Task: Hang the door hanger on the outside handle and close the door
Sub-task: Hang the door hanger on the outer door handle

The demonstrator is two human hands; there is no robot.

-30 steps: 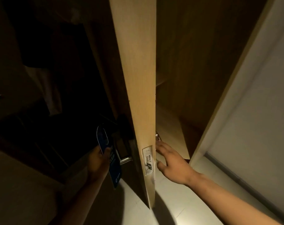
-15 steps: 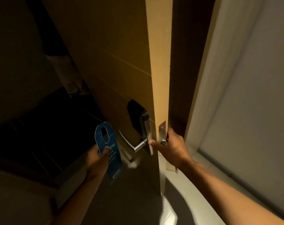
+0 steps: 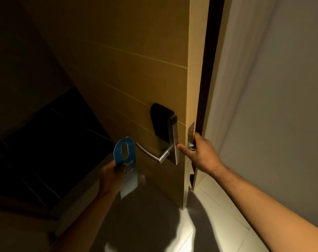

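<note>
Nearest the camera, two bare forearms are seen reaching forward over a pale tiled floor [image 3: 218, 202], on which dark shadows are cast. The left hand [image 3: 111, 176] is closed around the lower part of the door hanger [image 3: 126, 165], with the thumb pressed across the card's face. The hanger, a blue card with a long oval slot near its rounded top and the letters "LEAN" printed lower down, is held upright and slightly tilted. It is kept just to the left of the free tip of the outside handle [image 3: 151, 154], not yet hooked over it; whether card and lever touch cannot be told.

The right hand [image 3: 200, 154] is wrapped around the edge of the door [image 3: 129, 73] beside the metal latch plate [image 3: 191, 135], thumb on the outer face, fingers hidden behind the edge. The lever is a curved silver bar set in a tall metal plate, topped by a black lock housing [image 3: 161, 120].

Farther off, the door is seen standing ajar, a dark gap being left between its edge and the frame [image 3: 215, 88]. A pale wall [image 3: 282, 106] lies to the right, and a dim corridor to the left.
</note>
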